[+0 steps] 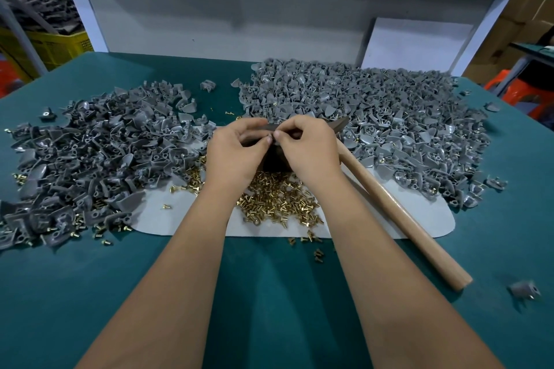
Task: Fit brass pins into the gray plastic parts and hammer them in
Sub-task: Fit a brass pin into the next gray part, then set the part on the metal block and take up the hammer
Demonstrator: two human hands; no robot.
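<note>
My left hand (pixel 236 150) and my right hand (pixel 308 147) meet at the middle of the table, fingertips pinched together on one gray plastic part (pixel 271 128). Whether a pin sits between the right fingertips is hidden. Under the hands stands a dark block (pixel 274 160), mostly covered. A heap of loose brass pins (pixel 275 201) lies just in front of it on a pale mat (pixel 425 216). A wooden-handled hammer (pixel 398 213) lies to the right, its head (pixel 340 124) behind my right hand.
A large pile of gray parts (pixel 374 117) fills the back right, and another pile (pixel 90 159) mixed with pins fills the left. One stray part (pixel 524 290) lies near the right front. The table is covered in green cloth (pixel 269 293). A white panel (pixel 239 9) closes the back.
</note>
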